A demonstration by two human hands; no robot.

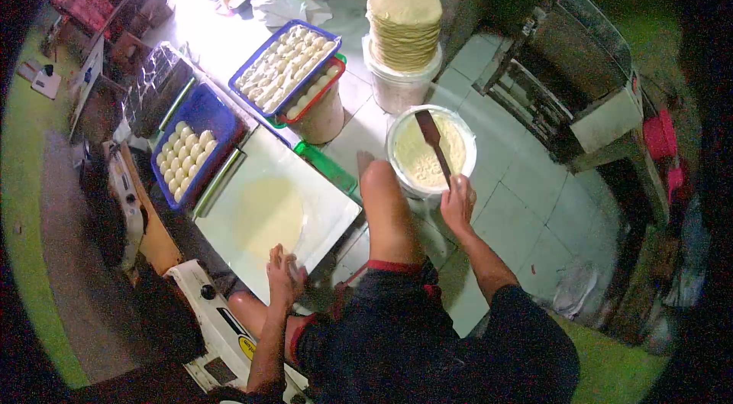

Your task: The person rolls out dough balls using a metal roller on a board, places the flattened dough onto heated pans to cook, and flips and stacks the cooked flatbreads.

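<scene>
My right hand (458, 208) grips the handle of a dark brown spatula (430, 133), whose flat blade lies over the far side of a white bucket (470, 163). Pale creamy batter (427, 167) with a lumpy surface fills the bucket below it. My left hand (284, 276) is at the near edge of a thin, round, pale dough sheet (267, 209), fingers loosely bent and apart; whether they touch the sheet I cannot tell. The sheet lies flat on a white board (330, 209) between my knees.
Left of the board, a blue tray (206, 108) holds dough balls. Another blue tray (259, 53) of dough pieces rests above a red tray (327, 87). Beyond the bucket, a tall stack of round sheets (405, 26) tops a white bucket (393, 91). A metal machine (588, 60) stands right.
</scene>
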